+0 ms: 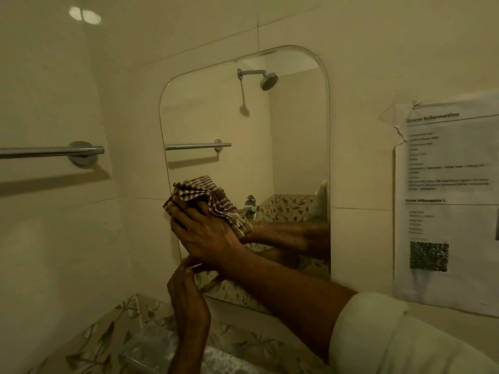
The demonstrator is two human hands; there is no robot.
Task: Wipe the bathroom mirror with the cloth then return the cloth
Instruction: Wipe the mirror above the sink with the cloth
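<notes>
A rounded frameless mirror (283,147) hangs on the tiled wall ahead. My right hand (205,233) presses a brown-and-white striped cloth (208,195) flat against the mirror's lower left part, fingers spread over the bunched fabric. My left hand (186,290) is just below, near the mirror's bottom left corner, with its fingertips touching the glass edge and nothing in it. The mirror reflects my forearm, a shower head and a towel bar.
A chrome towel bar (54,151) is fixed to the left wall. A printed paper sheet (448,201) is taped to the wall right of the mirror. Leaf-patterned tiles (102,338) and a glass shelf (151,346) lie below.
</notes>
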